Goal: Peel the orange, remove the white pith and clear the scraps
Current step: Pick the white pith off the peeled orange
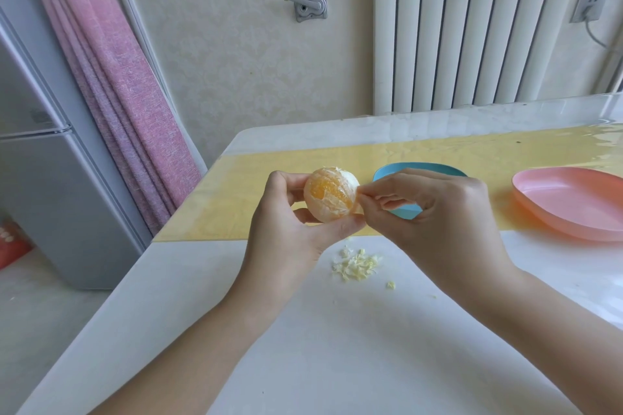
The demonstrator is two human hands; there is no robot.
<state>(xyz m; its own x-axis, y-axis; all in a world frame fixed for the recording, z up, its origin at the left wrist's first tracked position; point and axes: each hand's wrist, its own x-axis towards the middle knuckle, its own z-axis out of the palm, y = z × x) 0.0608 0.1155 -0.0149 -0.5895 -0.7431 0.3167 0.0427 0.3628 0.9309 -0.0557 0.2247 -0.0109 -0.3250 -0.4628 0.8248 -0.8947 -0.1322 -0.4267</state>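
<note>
A peeled orange [330, 195], still partly coated in white pith, is held above the table. My left hand [290, 222] grips it from the left, thumb under it and fingers behind. My right hand [435, 212] pinches a strand of pith at the orange's right side with thumb and forefinger. A small heap of pale pith scraps [357, 263] lies on the white table below the hands, with a stray bit [391, 285] to its right.
A blue dish [391, 172] sits behind my right hand, mostly hidden. A pink dish [573, 202] stands at the right on the yellow mat [236, 199]. The white table [303, 347] ends at its left edge, with a fridge [50, 178] and pink curtain [128, 94] beyond.
</note>
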